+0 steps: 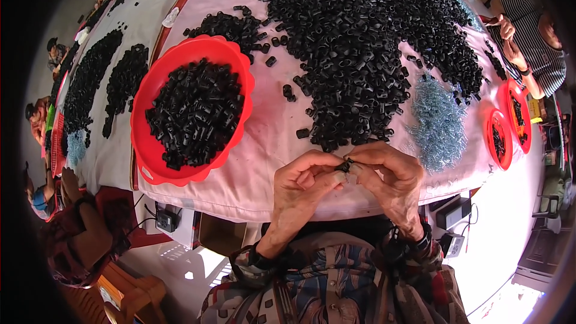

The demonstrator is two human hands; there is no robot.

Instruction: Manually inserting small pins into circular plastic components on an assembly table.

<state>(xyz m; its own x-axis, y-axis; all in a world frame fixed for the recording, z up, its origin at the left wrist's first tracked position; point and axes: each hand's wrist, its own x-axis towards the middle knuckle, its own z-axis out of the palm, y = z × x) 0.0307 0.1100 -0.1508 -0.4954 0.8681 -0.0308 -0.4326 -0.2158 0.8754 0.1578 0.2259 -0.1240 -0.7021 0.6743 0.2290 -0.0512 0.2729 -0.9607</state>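
Observation:
A small black plastic piece (pixel 344 166) is pinched between the fingertips of my two hands, above the near edge of the table. My left hand (pixel 305 185) grips it from the left with thumb and forefinger. From the other side my right hand (pixel 391 181) pinches it the same way. Its exact shape is partly covered by the fingers. Just beyond my hands spreads a large heap of black plastic pieces (pixel 354 66), many of them ring-shaped. Right of the heap lies a pile of thin, pale silvery-blue pieces (pixel 438 123), too small to make out.
A red scalloped basin (pixel 241 126) full of black pieces stands to the left on the pink tablecloth (pixel 270 138). Two red trays (pixel 500 155) sit at the right edge. A person in a striped shirt (pixel 534 36) works at the right; others sit along the left.

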